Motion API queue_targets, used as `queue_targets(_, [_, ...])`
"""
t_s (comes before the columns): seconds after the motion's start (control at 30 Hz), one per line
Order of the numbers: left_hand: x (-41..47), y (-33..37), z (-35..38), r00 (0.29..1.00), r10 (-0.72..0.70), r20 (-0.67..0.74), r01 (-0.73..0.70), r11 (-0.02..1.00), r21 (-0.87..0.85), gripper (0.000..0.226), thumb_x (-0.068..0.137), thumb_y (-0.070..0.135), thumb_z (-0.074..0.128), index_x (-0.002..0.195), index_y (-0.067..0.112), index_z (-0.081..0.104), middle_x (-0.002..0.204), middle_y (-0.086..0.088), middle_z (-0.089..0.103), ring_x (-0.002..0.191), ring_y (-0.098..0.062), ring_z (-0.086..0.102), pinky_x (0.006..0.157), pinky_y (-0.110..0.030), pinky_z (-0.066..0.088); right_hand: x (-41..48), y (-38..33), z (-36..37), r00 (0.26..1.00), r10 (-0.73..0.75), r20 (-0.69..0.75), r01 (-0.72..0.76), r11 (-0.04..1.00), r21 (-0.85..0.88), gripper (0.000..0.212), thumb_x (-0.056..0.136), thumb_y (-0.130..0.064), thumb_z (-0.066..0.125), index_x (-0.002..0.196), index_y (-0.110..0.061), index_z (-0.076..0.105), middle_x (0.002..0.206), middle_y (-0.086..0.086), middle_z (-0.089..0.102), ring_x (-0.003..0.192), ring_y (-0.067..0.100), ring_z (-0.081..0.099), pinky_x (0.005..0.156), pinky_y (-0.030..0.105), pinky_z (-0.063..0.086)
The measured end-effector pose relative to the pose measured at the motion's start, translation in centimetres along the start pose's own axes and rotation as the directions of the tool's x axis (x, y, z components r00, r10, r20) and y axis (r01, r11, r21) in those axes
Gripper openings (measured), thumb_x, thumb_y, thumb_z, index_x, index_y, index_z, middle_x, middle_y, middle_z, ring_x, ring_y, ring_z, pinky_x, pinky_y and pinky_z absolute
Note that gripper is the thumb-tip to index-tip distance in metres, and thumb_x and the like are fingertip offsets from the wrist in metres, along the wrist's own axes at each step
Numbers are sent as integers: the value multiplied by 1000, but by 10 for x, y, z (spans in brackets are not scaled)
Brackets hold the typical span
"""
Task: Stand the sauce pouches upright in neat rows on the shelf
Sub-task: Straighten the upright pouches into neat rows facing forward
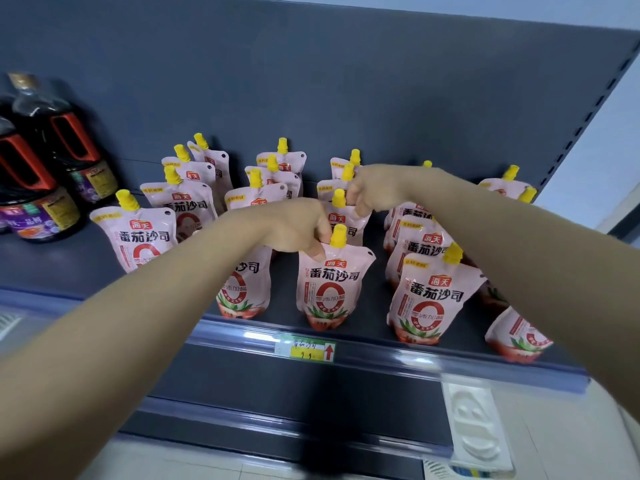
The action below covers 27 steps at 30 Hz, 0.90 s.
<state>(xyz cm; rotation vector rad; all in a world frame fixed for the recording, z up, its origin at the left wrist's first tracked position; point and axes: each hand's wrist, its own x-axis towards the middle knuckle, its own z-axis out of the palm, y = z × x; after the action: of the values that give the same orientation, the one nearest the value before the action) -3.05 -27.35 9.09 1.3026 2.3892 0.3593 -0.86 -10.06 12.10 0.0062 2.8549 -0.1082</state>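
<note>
Sauce pouches (334, 285): two pinched; left hand (294, 226) one, right hand (374, 188) one.

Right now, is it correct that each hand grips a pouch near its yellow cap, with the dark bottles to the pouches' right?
Not quite: the head view shows the dark bottles to the left of the pouches. The left hand does grip the front pouch and the right hand the pouch behind it, near their yellow caps.

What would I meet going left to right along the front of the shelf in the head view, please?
Dark sauce bottles, leftmost pouch, second pouch, centre pouch gripped by the left hand, fourth pouch, rightmost pouch.
</note>
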Motion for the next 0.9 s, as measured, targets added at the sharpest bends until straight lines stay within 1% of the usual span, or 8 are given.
queue_targets(0.1, [2, -1, 1, 1000, 5, 3, -5, 1000, -7, 10, 79, 14, 70, 75, 5, 70, 74, -6, 62, 72, -18, 53, 83, -38, 48, 7, -3, 6, 1000, -3, 10, 3, 999, -33, 37, 91, -25, 59, 108, 9, 64, 85, 15, 48, 79, 24, 46, 54, 24, 31])
queue_targets(0.2, [-1, 0, -3, 999, 3, 47, -2, 999, -33, 9, 80, 17, 69, 81, 9, 72, 87, -7, 72, 84, -21, 62, 91, -41, 48, 13, -2, 6, 1000, 4, 26, -4, 1000, -3, 36, 92, -23, 58, 106, 9, 64, 83, 13, 50, 79, 23, 46, 51, 18, 28])
queue_targets(0.3, [-9, 0, -21, 1000, -13, 25, 17, 990, -141, 17, 81, 32, 67, 88, 19, 74, 93, 0, 73, 91, -15, 65, 89, -30, 49, 13, 8, -10, 997, -21, 76, 13, 994, 111, 23, 87, -14, 61, 106, -3, 69, 89, 12, 63, 86, 24, 62, 68, 21, 50])
queue_targets(0.4, [-3, -7, -46, 976, -61, -211, 29, 988, -153, 13, 79, 32, 69, 84, 20, 72, 90, 1, 71, 88, -15, 65, 79, -25, 47, 10, 22, -34, 1000, -4, 12, 0, 949, 315, 29, 85, -4, 61, 112, -7, 69, 95, 8, 73, 88, 15, 70, 79, 24, 58])
queue_targets(0.57, [40, -20, -43, 970, -166, -179, 178, 982, 56, 36, 81, 22, 69, 115, 14, 60, 102, 1, 60, 94, -20, 56, 83, -29, 45, 24, 38, -41, 981, 60, -186, -54, 998, 34, 31, 87, -12, 60, 117, -2, 66, 117, 18, 66, 104, 31, 61, 91, 37, 48])
queue_targets(0.7, [63, -28, -29, 982, -142, -126, 146, 989, 22, 3, 82, 16, 67, 79, 14, 68, 75, -1, 57, 78, -22, 52, 71, -29, 43, 44, 41, -27, 994, 47, -102, -44, 999, 26, 42, 89, -17, 63, 128, -3, 58, 129, 13, 59, 119, 32, 54, 102, 39, 44])
queue_targets(0.73, [65, -29, -26, 980, -152, -128, 155, 988, 19, 16, 82, 14, 66, 66, 13, 63, 64, -1, 51, 71, -22, 47, 64, -28, 39, 49, 42, -24, 995, 40, -90, -38, 999, 25, 41, 89, -18, 63, 127, -2, 58, 127, 14, 59, 117, 33, 55, 99, 40, 45])
queue_targets(0.9, [72, -33, -23, 980, -153, -125, 157, 987, 28, 34, 84, 13, 64, 52, 16, 53, 54, 1, 42, 63, -20, 39, 63, -28, 34, 71, 47, -14, 996, 59, -60, -53, 995, 90, 37, 90, -30, 61, 74, 3, 56, 70, 10, 48, 75, 29, 56, 56, 27, 37])
